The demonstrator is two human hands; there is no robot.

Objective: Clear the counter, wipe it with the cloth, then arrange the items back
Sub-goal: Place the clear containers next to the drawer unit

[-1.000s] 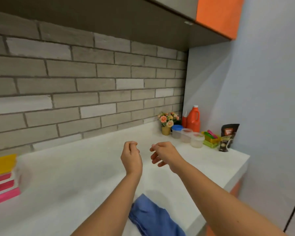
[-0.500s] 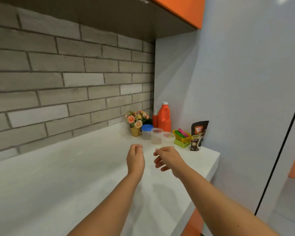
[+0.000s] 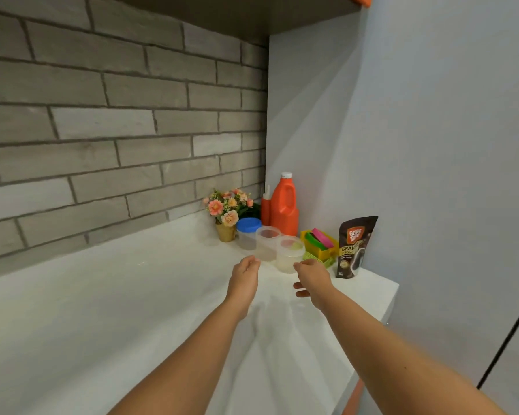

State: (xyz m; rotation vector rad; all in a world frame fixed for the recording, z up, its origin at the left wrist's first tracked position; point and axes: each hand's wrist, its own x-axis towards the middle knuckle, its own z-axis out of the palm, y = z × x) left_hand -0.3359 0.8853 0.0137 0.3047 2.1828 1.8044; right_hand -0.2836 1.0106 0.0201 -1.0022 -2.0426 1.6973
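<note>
hands: our left hand point(image 3: 244, 278) and right hand point(image 3: 313, 280) are loose and hold nothing | where: the clear tub point(image 3: 289, 256) stands straight up on the counter point(image 3: 117, 295), far corner, just ahead between our hands | nearer: the right hand, we think

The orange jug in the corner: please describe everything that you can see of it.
The jug looks like opaque orange plastic, with a white cap and a moulded loop handle in its upper part. It stands upright and closed on the counter, in the corner by the grey wall. A slimmer orange bottle stands close at its left; whether they touch cannot be told. A clear tub in front hides part of its base.
</note>
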